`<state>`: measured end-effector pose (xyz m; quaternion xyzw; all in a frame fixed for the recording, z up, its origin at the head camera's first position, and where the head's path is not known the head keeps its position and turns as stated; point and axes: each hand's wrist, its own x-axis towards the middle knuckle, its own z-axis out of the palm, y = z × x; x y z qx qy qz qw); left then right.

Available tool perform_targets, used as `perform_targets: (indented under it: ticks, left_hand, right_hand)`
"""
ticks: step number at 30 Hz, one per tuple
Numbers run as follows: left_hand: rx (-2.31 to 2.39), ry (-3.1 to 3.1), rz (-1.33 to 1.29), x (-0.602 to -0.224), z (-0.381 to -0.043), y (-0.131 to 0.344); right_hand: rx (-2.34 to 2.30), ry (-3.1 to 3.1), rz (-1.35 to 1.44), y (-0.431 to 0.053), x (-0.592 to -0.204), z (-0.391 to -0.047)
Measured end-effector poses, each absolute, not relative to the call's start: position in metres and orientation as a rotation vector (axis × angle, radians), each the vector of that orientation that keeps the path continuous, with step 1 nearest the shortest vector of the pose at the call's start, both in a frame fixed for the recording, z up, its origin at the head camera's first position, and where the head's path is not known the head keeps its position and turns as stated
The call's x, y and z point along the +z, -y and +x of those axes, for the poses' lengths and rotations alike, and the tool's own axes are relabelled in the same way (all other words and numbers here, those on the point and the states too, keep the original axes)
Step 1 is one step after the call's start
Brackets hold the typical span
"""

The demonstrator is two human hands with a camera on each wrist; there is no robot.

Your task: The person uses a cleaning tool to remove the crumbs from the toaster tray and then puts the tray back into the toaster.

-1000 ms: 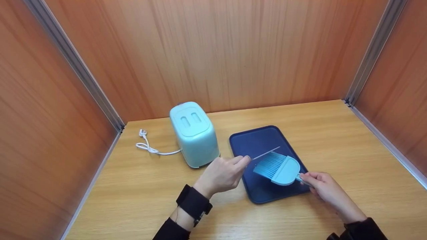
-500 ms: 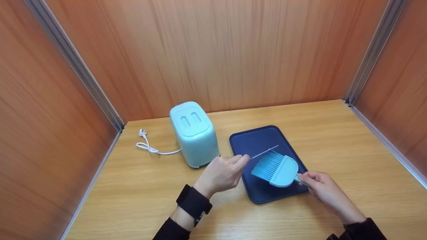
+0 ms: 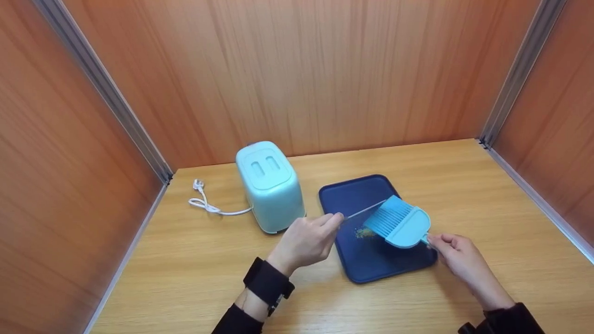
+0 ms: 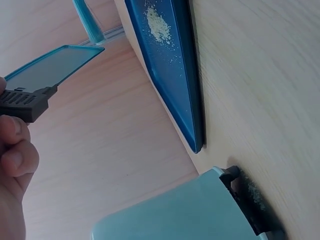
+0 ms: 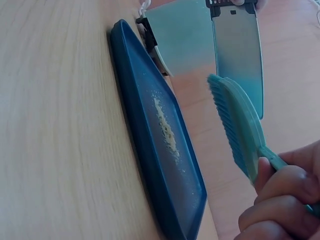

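My left hand (image 3: 304,243) grips the dark end of a thin flat crumb tray (image 4: 55,70), held tilted above the table. In the head view the crumb tray shows only as a narrow line. My right hand (image 3: 459,260) holds a light-blue brush (image 3: 409,227) by its handle. The bristles overlap the crumb tray's far end in the head view; whether they touch it I cannot tell. Below both lies a dark blue serving tray (image 3: 385,269) with a small heap of pale crumbs (image 3: 364,233) on it.
A light-blue toaster (image 3: 274,195) stands left of the serving tray, its white cord and plug (image 3: 198,184) lying at its left. In the left wrist view, crumbs (image 4: 256,194) show by its underside. Wood-grain panels (image 3: 325,79) bound the table at the back and sides.
The brush has moved right and slightly away from me, after a small shift left. Crumbs on the serving tray now show where the brush covered them. The left hand has barely moved.
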<state>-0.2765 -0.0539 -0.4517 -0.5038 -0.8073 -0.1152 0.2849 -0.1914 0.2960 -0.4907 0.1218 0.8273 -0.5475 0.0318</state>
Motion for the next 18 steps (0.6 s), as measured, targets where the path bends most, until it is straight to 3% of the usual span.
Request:
perform_targets:
  ticks: [9, 18]
  left_hand:
    - [-0.998, 2.328, -1.119, -0.454, -0.28, 0.064]
    - [-1.405, 2.425, -0.941, -0.462, -0.28, 0.074]
  right_hand:
    - [-1.672, -2.648, 0.47, -0.319, -0.488, -0.192]
    - [-1.537, -2.762, 0.624, -0.349, -0.5, -0.196]
